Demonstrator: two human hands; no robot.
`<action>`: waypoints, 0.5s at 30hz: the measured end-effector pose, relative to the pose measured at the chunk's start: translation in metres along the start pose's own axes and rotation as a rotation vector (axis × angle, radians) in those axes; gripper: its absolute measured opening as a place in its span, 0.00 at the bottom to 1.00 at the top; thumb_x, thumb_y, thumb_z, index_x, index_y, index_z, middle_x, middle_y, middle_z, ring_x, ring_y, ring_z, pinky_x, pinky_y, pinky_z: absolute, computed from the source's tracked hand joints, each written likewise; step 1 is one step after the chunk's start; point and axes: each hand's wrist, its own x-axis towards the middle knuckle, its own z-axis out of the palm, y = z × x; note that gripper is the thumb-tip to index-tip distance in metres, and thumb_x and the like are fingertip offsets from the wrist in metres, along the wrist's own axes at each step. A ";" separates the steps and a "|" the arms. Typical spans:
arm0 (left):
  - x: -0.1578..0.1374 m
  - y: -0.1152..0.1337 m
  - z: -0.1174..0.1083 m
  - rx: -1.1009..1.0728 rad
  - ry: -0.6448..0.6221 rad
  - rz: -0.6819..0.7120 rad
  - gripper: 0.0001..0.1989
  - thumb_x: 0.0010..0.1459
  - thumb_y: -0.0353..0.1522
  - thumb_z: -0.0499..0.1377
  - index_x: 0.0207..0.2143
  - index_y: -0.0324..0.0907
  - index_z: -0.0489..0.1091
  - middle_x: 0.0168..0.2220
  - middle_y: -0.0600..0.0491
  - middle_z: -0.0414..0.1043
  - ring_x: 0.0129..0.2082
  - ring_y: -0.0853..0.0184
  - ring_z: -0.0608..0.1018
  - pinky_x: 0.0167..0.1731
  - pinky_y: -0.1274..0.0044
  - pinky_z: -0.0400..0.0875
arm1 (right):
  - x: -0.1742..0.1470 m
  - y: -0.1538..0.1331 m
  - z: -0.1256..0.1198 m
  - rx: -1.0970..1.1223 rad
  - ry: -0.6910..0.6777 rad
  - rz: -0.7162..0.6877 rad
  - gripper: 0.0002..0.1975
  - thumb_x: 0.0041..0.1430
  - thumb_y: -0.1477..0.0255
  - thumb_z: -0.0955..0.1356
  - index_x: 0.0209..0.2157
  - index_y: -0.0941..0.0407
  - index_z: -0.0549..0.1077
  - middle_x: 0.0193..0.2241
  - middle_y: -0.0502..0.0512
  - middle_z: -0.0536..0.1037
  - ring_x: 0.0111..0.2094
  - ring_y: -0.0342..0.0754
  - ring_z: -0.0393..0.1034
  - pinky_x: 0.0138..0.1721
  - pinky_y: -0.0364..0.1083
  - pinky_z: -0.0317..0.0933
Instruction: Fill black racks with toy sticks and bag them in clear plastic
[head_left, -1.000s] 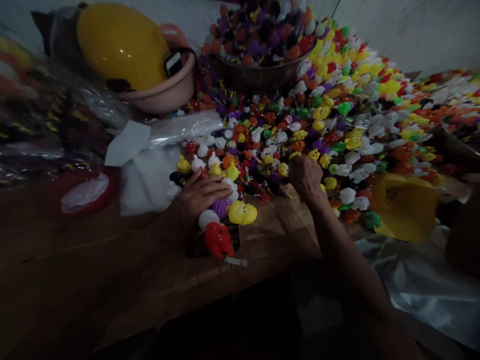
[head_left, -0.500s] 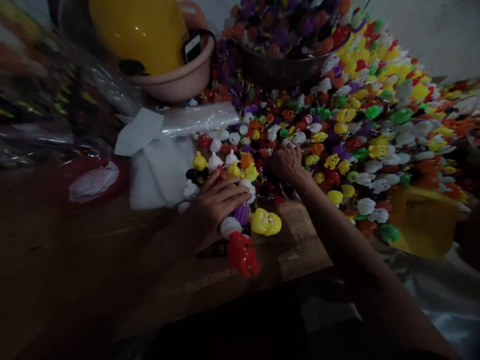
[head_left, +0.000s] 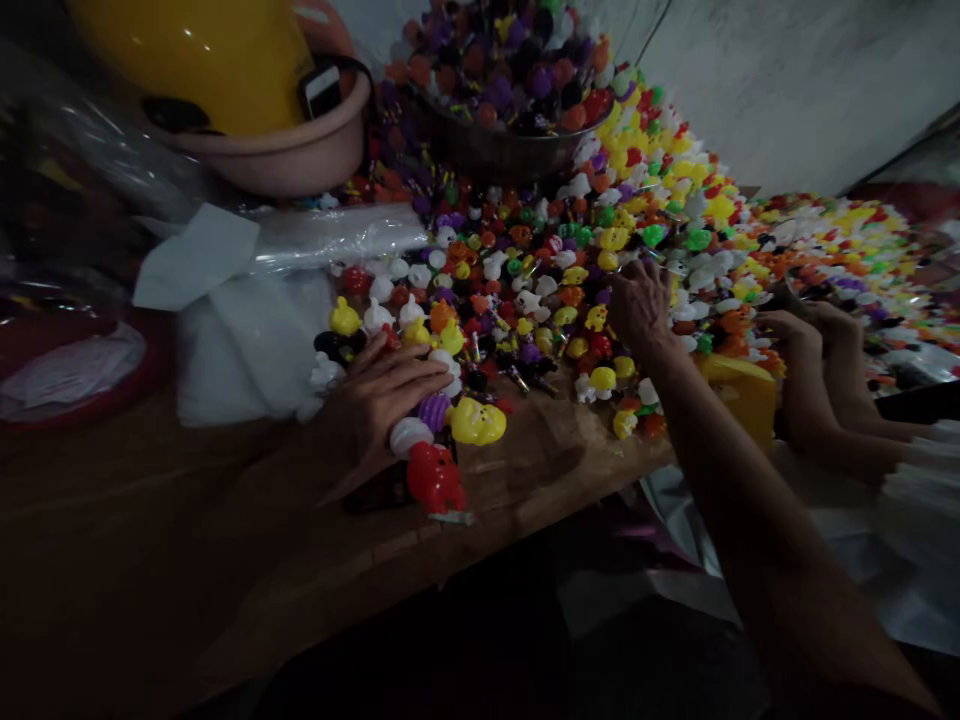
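Note:
My left hand [head_left: 382,395] lies with fingers stretched over a cluster of small plastic toy heads near the table's front. Beside its fingers are a purple ridged toy [head_left: 433,412], a white toy [head_left: 411,437], a yellow toy head [head_left: 478,421] and a red toy head [head_left: 436,480]. Yellow and white toys [head_left: 377,315] stand just beyond its knuckles. My right hand [head_left: 643,300] reaches into the large pile of mixed toys [head_left: 570,290], its fingers bent downward. Its fingertips, and whatever they grip, are hidden.
A metal basin [head_left: 510,150] heaped with toys stands behind. Back left are a pink tub [head_left: 330,150] and a phone [head_left: 322,93]. Clear plastic bags [head_left: 255,340] lie left. At right are a yellow container [head_left: 739,400] and another person's arms [head_left: 817,370].
The view has turned right, bringing another person's arms into sight. My right hand has moved right across the pile. My left hand stays on the same cluster of toys.

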 end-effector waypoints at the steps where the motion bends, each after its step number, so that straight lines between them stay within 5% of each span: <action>1: 0.000 0.000 0.000 0.006 -0.003 -0.001 0.25 0.69 0.44 0.47 0.58 0.41 0.70 0.59 0.46 0.72 0.64 0.54 0.69 0.71 0.54 0.46 | 0.003 0.014 0.001 -0.018 0.015 -0.047 0.21 0.63 0.78 0.59 0.51 0.60 0.77 0.54 0.72 0.72 0.55 0.67 0.60 0.53 0.64 0.54; 6: -0.002 -0.004 0.007 0.044 0.027 0.034 0.25 0.71 0.42 0.43 0.58 0.40 0.70 0.59 0.46 0.73 0.65 0.56 0.68 0.71 0.58 0.46 | 0.021 0.043 0.016 -0.080 -0.053 -0.188 0.15 0.63 0.80 0.64 0.47 0.61 0.80 0.60 0.71 0.67 0.59 0.66 0.58 0.53 0.63 0.53; 10: -0.003 -0.009 0.011 0.026 0.041 0.041 0.29 0.71 0.47 0.41 0.58 0.39 0.70 0.58 0.45 0.73 0.66 0.57 0.67 0.72 0.61 0.44 | 0.027 0.038 0.015 -0.064 -0.122 -0.169 0.14 0.67 0.77 0.65 0.45 0.65 0.81 0.60 0.75 0.68 0.59 0.62 0.61 0.50 0.59 0.53; 15: 0.000 -0.006 -0.002 -0.032 0.007 -0.007 0.31 0.70 0.50 0.42 0.57 0.38 0.71 0.59 0.45 0.73 0.65 0.56 0.68 0.71 0.58 0.46 | -0.002 0.015 -0.005 -0.003 -0.028 -0.113 0.20 0.71 0.72 0.59 0.49 0.70 0.77 0.53 0.77 0.74 0.57 0.60 0.67 0.44 0.59 0.52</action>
